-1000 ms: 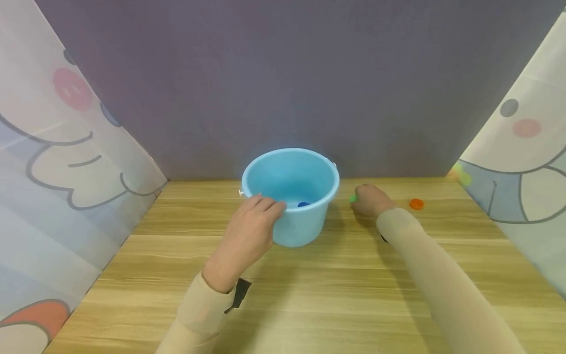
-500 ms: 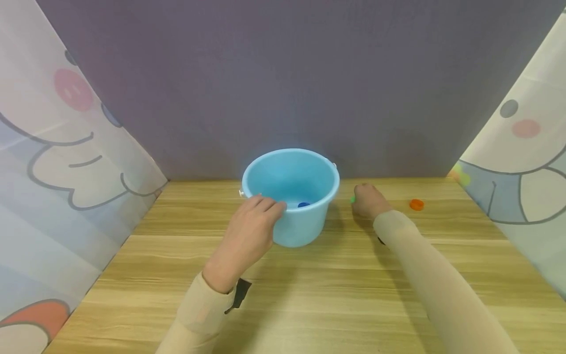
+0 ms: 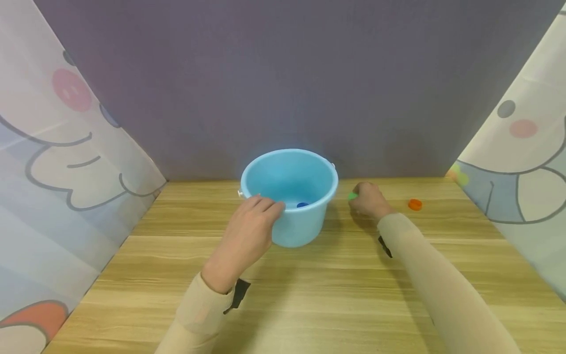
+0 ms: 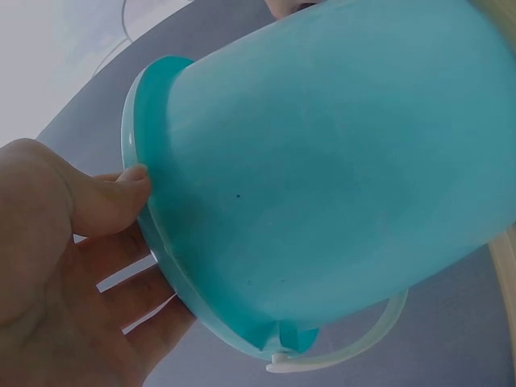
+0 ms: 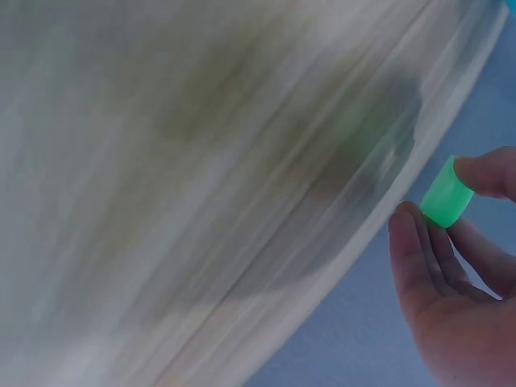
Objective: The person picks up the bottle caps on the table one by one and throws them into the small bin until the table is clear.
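A light blue bucket (image 3: 298, 227) stands upright on the wooden table, with a small dark blue cap (image 3: 302, 204) inside at the bottom. My left hand (image 3: 247, 228) grips the near left of its rim; in the left wrist view the thumb presses the outer side of the rim (image 4: 131, 145) and the fingers go behind it. To the right of the bucket, my right hand (image 3: 370, 200) pinches a small green cap (image 3: 352, 195). The right wrist view shows this cap (image 5: 447, 193) held between thumb and fingertips, seemingly just off the table.
An orange cap (image 3: 415, 204) lies on the table (image 3: 345, 295) to the right of my right hand. A dark grey wall (image 3: 292, 88) rises behind the bucket. Cartoon-printed curtains (image 3: 79, 162) flank both sides. The bucket's white handle (image 4: 363, 347) hangs at its side.
My right hand has turned and lifted slightly, so more of the green cap and the black wrist strap shows. The left hand and the bucket have stayed in place.
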### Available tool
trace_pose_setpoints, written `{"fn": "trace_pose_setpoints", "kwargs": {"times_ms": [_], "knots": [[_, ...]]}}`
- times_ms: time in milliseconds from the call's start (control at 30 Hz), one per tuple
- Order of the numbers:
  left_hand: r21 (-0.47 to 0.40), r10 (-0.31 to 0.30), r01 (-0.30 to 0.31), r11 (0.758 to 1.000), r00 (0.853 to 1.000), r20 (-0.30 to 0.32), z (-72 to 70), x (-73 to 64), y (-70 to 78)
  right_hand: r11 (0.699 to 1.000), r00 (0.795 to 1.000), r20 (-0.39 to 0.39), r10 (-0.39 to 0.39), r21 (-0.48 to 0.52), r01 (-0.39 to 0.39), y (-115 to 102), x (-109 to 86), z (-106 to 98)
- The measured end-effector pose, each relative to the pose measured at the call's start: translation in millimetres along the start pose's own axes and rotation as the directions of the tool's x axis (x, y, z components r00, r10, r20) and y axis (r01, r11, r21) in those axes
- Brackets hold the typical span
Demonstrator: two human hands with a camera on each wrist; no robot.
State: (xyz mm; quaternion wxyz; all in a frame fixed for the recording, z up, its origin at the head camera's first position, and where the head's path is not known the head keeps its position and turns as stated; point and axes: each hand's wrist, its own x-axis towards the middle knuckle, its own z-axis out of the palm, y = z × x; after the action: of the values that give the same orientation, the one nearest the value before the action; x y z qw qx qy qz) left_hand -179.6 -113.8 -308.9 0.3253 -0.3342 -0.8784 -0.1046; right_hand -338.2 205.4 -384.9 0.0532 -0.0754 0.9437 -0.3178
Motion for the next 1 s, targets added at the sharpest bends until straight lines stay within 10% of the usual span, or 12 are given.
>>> {"fn": "trace_pose_setpoints", "kwargs": {"times_ms": [1000], "knots": [[0.002, -0.013, 0.013, 1.0, 1.0, 0.011, 0.3, -0.9, -1.2, 0.948, 0.994, -0.103, 0.041, 0.318, -0.006, -4.2, -18.6, -2.9]]}}
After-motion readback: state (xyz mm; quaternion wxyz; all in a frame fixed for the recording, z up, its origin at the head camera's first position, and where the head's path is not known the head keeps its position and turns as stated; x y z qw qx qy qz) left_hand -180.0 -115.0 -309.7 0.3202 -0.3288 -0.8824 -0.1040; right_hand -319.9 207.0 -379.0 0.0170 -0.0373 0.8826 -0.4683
